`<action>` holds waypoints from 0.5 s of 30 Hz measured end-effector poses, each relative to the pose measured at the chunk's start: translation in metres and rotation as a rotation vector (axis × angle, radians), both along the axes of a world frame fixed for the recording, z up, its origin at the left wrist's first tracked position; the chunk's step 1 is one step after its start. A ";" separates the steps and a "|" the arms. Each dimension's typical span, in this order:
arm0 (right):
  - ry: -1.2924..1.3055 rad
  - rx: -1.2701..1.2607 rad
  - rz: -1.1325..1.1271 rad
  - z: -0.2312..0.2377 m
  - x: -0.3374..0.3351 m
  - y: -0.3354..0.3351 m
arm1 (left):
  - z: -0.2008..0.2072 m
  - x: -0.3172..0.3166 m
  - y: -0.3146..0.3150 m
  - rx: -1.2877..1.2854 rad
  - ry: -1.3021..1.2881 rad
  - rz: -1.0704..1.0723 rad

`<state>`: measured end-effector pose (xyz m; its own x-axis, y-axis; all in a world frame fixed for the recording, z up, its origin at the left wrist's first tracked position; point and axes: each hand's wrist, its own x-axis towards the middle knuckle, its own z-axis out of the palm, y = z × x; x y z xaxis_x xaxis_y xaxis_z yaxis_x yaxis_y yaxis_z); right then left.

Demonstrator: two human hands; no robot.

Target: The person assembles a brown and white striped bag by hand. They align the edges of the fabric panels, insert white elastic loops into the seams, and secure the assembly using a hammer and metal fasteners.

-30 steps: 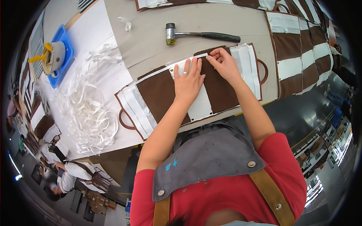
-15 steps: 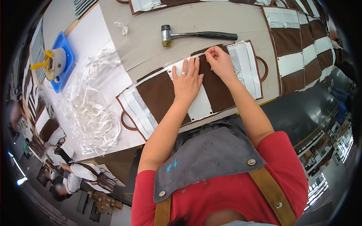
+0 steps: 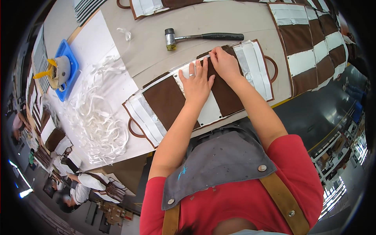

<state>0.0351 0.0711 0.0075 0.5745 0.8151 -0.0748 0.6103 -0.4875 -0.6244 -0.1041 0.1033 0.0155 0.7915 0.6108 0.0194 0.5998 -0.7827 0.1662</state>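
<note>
A brown and white sewn fabric piece (image 3: 162, 100) with brown loop handles at both ends lies flat in front of me. My left hand (image 3: 197, 87) rests on its white middle band, palm down with fingers spread. Along the far edge runs a narrow white strip (image 3: 170, 75). My right hand (image 3: 226, 64) pinches this strip between thumb and bent fingers, just right of the left fingertips. The exact pinch point is partly hidden by the fingers. Beyond the piece, a two-faced mallet (image 3: 207, 37) with a black grip lies untouched.
A tangled heap of white ribbon strips (image 3: 100, 121) covers the table's left side. Behind it, a blue tray (image 3: 73, 76) carries a pot (image 3: 62, 70) with a yellow handle sticking out. More brown and white pieces (image 3: 299, 51) lie at right. Another person (image 3: 76, 194) works at lower left.
My right fingers have curled closer in at the far edge, and that hand has shifted slightly left. The left hand stays flat on the piece. The whole view has shifted slightly.
</note>
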 end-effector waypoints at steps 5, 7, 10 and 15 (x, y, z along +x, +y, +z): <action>-0.162 -0.073 0.066 0.004 0.002 0.001 | 0.002 0.009 0.000 -0.029 0.039 0.021; -0.219 -0.128 0.044 0.006 0.005 -0.001 | 0.002 0.010 -0.001 -0.025 0.023 0.026; -0.094 -0.173 -0.039 0.030 0.017 -0.005 | 0.002 0.007 0.000 0.008 0.031 0.027; -0.173 0.142 0.384 0.026 0.015 -0.028 | -0.003 0.005 -0.003 -0.005 -0.012 0.032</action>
<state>0.0504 0.0428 0.0337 0.2225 0.9670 0.1238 0.8318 -0.1220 -0.5415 -0.0989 0.1008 0.0126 0.7711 0.6362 0.0253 0.6228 -0.7619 0.1777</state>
